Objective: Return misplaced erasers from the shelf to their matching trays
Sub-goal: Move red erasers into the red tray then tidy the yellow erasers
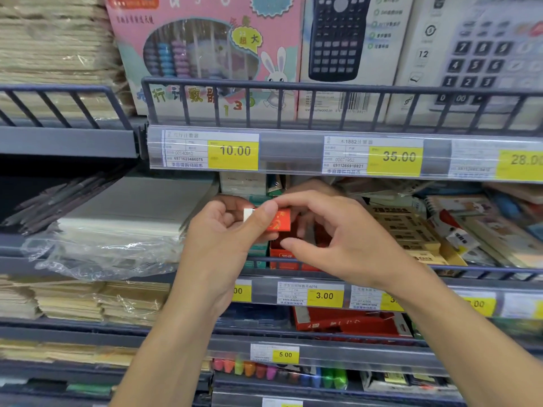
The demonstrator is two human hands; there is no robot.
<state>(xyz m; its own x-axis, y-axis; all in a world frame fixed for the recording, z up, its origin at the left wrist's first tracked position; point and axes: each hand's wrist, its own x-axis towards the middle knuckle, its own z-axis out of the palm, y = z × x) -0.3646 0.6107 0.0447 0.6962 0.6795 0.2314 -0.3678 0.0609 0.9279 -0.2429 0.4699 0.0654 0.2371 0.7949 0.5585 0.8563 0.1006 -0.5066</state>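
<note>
So my left hand (223, 230) has the eraser (271, 220) pinched, thumb on top and fingers curled under, while my right hand (338, 233) is loosely curled with the fingertips just touching its red end, not really gripping. The eraser lies sideways, long axis left to right, white rubber poking out on the left, glossy red paper sleeve on the right. Directly below and a bit behind it is the red tray (289, 255), an open cardboard box right behind the shelf rail (484, 271). So I figure the drop is basically straight down and slightly forward, and the right hand is nearer to it. Beside the tray on the right there's a tan box (411, 233) of flat beige erasers, clearly the wrong one. Left of the hands is a stack of paper (117, 212) under crinkly plastic wrap.
</note>
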